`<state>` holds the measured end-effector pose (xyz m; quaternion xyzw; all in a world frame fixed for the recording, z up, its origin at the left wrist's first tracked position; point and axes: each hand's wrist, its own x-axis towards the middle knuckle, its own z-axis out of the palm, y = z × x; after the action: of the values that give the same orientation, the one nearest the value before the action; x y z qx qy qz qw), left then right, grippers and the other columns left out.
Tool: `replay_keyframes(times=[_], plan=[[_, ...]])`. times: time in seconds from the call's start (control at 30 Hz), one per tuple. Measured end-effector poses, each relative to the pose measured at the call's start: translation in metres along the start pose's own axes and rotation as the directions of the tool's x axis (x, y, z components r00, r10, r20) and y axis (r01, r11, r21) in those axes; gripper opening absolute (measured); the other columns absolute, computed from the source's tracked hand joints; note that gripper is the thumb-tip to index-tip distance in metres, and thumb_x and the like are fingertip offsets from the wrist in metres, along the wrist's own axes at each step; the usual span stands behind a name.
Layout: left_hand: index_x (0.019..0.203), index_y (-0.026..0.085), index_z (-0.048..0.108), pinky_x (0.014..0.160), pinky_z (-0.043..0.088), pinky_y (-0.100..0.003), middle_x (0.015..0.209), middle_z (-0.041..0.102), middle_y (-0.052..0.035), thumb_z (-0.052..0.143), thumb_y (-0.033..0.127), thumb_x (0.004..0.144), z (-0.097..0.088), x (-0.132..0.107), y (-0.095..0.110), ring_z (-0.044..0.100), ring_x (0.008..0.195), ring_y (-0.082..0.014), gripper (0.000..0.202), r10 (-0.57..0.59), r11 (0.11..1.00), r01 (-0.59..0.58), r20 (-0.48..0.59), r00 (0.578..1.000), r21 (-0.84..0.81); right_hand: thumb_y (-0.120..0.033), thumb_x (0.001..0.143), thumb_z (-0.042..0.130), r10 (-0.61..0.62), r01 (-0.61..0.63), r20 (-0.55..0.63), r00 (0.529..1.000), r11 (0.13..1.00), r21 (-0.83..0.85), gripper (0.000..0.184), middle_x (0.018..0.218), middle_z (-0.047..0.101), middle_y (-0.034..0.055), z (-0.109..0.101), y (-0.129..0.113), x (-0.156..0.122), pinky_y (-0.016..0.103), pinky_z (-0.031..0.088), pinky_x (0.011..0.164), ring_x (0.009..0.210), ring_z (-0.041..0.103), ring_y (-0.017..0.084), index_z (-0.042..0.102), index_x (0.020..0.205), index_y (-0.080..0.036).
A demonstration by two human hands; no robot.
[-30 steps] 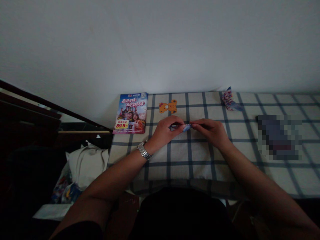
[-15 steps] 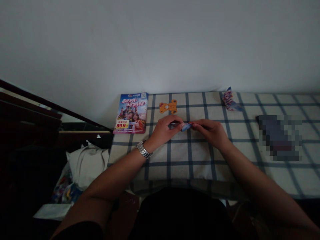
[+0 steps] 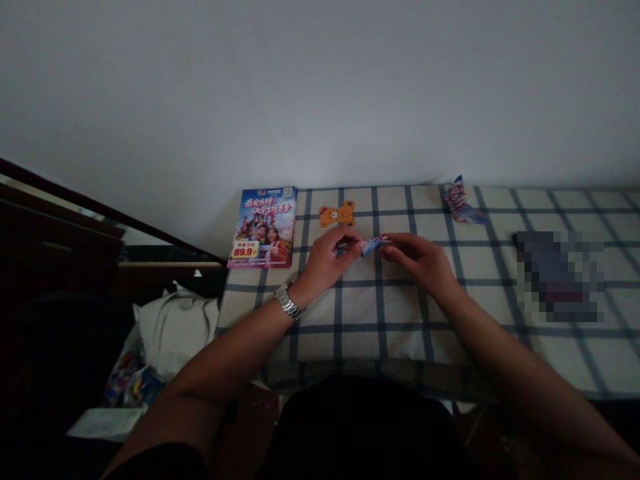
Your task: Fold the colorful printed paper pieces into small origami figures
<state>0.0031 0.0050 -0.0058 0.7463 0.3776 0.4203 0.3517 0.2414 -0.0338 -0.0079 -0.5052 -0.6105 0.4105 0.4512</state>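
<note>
Between my two hands is a small folded piece of printed paper (image 3: 371, 246), blue with some red and white. My left hand (image 3: 336, 257), a metal watch on its wrist, pinches its left end between thumb and fingers. At the right end, the thumb and fingers of my right hand (image 3: 417, 260) close on it; the fingers hide part of the paper. Both hands are just above the checked tablecloth (image 3: 360, 333). Behind my left hand lies a flat orange bear figure (image 3: 337, 214).
A stack of printed leaflets (image 3: 263, 227) lies at the table's left back corner. Near the wall sits a crumpled or folded printed paper piece (image 3: 461, 201). A pixelated dark flat object (image 3: 555, 273) lies on the right. A white bag (image 3: 175, 327) stands low on the left.
The folded paper has tilted and shows more of its printed face, and both hands have risen slightly. My right fingers have shifted along its edge. The other things stay in place.
</note>
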Motion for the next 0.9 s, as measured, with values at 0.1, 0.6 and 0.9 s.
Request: replay_keyframes(times=[0.1, 0.6, 0.9], plan=[[0.102, 0.021, 0.067, 0.084, 0.059, -0.028, 0.098, 0.073, -0.0030, 0.067, 0.036, 0.102, 0.001, -0.001, 0.001, 0.071, 0.091, -0.0151, 0.015, 0.005, 1.000, -0.005, 0.003, 1.000, 0.001, -0.051, 0.088, 0.081, 0.014, -0.014, 0.013, 1.000, 1.000, 0.018, 0.039, 0.106, 0.084, 0.0068, 0.001, 0.000, 0.000, 0.040, 0.066, 0.092, 0.096, 0.080, 0.025, 0.078, 0.117, -0.024], [0.103, 0.020, 0.066, 0.085, 0.061, -0.029, 0.102, 0.072, -0.0057, 0.062, 0.039, 0.105, 0.004, -0.002, 0.012, 0.071, 0.093, -0.0159, 0.020, 0.017, 0.991, 0.007, 0.175, 0.984, -0.137, -0.051, 0.095, 0.073, -0.134, 0.137, 0.029, 0.991, 0.961, -0.241, 0.029, 0.096, 0.084, 0.0055, -0.002, -0.006, -0.001, 0.035, 0.063, 0.075, 0.083, 0.079, 0.023, 0.082, 0.103, -0.024], [0.100, 0.020, 0.064, 0.095, 0.059, -0.034, 0.118, 0.073, -0.0087, 0.067, 0.041, 0.101, -0.002, 0.002, 0.009, 0.071, 0.107, -0.0188, 0.020, 0.004, 0.935, 0.124, 0.360, 0.933, -0.332, -0.040, 0.101, 0.068, -0.291, 0.316, 0.125, 0.949, 0.892, -0.323, 0.019, 0.100, 0.082, 0.0049, -0.007, -0.008, -0.001, 0.035, 0.062, 0.079, 0.088, 0.077, 0.022, 0.080, 0.109, -0.027]])
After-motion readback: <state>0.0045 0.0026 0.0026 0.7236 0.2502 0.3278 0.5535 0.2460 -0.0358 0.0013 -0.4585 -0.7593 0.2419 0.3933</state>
